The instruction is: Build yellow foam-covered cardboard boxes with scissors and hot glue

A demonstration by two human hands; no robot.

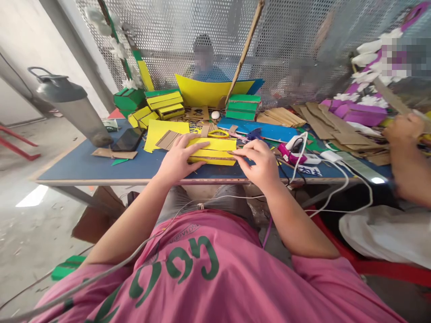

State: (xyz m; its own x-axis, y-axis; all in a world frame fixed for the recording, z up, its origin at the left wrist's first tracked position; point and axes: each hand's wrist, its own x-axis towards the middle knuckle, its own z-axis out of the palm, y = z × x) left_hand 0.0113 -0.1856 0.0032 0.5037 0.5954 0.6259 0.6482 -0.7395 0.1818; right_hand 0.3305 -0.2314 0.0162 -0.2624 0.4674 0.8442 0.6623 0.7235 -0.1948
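Near the table's front edge lies a long yellow cardboard piece [215,154], folded along its length, with brown edges showing. My left hand [180,157] grips its left end, fingers across the top and thumb along the front side. At the other end my right hand [257,161] is closed in a pinch against the right edge; a thin dark sliver shows at its fingertips, too small to name. Behind the piece are yellow-handled scissors [218,133], their blades partly hidden. A corrugated brown cardboard piece [168,140] and a flat yellow sheet [158,130] lie beside my left hand.
Yellow folded blocks [164,102] and a green block [243,107] stand at the back. A grey bottle [79,110] and a phone [128,139] are left. Right are a purple power strip [292,152], white cables, cardboard strips [332,121] and another person's hand [404,128].
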